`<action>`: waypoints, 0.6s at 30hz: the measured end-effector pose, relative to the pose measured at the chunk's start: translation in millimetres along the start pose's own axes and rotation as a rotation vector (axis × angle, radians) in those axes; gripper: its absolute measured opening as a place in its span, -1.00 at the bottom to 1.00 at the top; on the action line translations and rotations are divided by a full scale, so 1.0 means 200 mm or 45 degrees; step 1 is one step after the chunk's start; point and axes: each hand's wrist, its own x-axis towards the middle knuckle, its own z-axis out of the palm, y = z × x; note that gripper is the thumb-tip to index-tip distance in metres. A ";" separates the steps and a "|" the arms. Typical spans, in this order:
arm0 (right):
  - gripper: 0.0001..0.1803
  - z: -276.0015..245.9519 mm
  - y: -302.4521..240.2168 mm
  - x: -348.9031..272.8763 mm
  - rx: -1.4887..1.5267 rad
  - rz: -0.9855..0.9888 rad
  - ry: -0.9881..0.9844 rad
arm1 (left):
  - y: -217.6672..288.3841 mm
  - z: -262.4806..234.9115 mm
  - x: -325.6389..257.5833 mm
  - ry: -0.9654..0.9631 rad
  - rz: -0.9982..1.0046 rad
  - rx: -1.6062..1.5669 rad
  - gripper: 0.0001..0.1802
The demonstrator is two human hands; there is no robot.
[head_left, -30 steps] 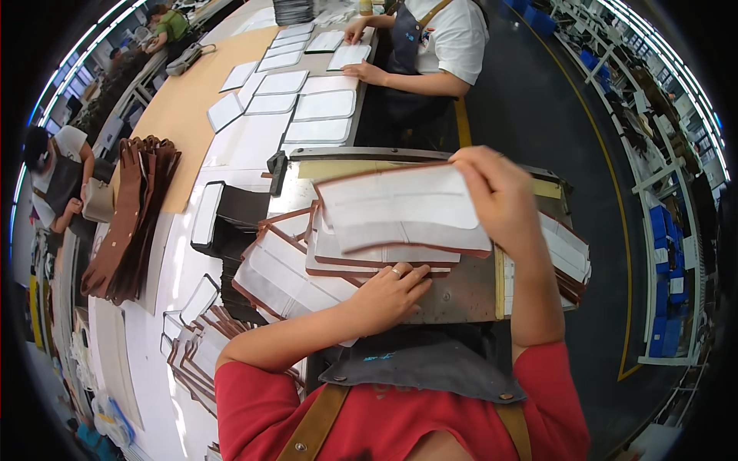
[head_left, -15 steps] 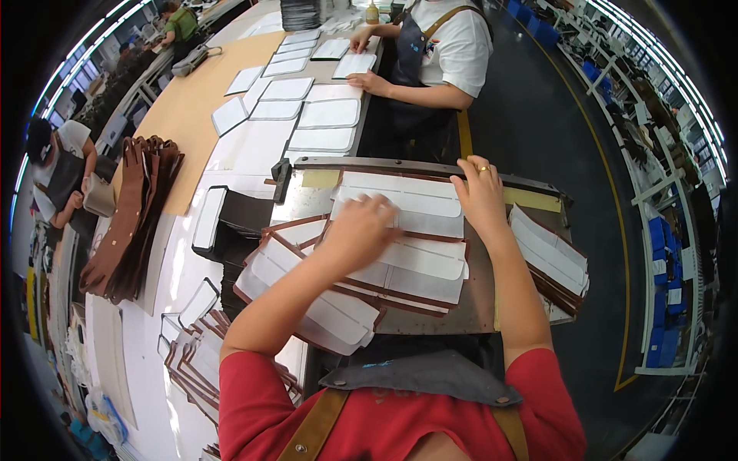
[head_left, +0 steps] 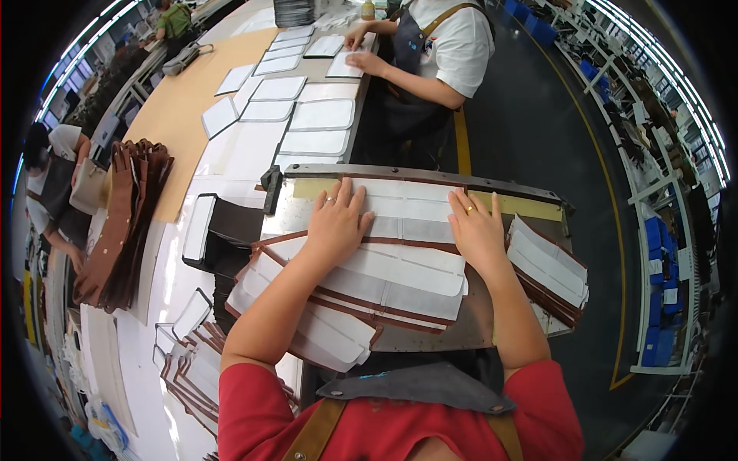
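A white-faced panel with brown edges (head_left: 407, 201) lies against a raised metal bar (head_left: 430, 175) along the far side of a metal plate (head_left: 470, 326). My left hand (head_left: 337, 223) rests on the panel's left end, fingers spread and pointing at the bar. On its right end lies my right hand (head_left: 478, 230), fingers apart and a ring on one of them. Nearer to me, a fanned pile of similar panels (head_left: 400, 270) overlaps this panel's near side. My left forearm crosses above that pile and hides part of it.
Another stack of panels (head_left: 547, 265) lies on the right. Dark-edged pieces (head_left: 201, 230) and loose brown-edged ones (head_left: 192, 369) are on the left, with a brown leather bundle (head_left: 123, 223) beyond. Across the bar, a co-worker (head_left: 438, 54) handles white pieces (head_left: 323, 115).
My left hand has moved away from me and flattened on the panel's left end. My right hand has come down from the bar onto the right end. The view has shifted slightly.
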 end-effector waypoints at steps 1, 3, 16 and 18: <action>-0.56 0.01 0.00 0.01 -0.010 -0.007 0.019 | 0.00 -0.01 0.01 -0.002 -0.002 -0.001 -0.45; -0.57 0.01 0.01 0.01 -0.018 -0.002 0.011 | 0.01 -0.02 0.00 -0.016 -0.010 -0.009 -0.45; -0.54 -0.02 -0.06 0.01 -0.111 -0.055 -0.001 | 0.02 -0.03 0.02 0.111 0.054 -0.049 -0.58; -0.53 0.00 -0.06 0.00 -0.125 -0.066 0.012 | 0.02 -0.04 0.02 0.107 0.063 -0.044 -0.58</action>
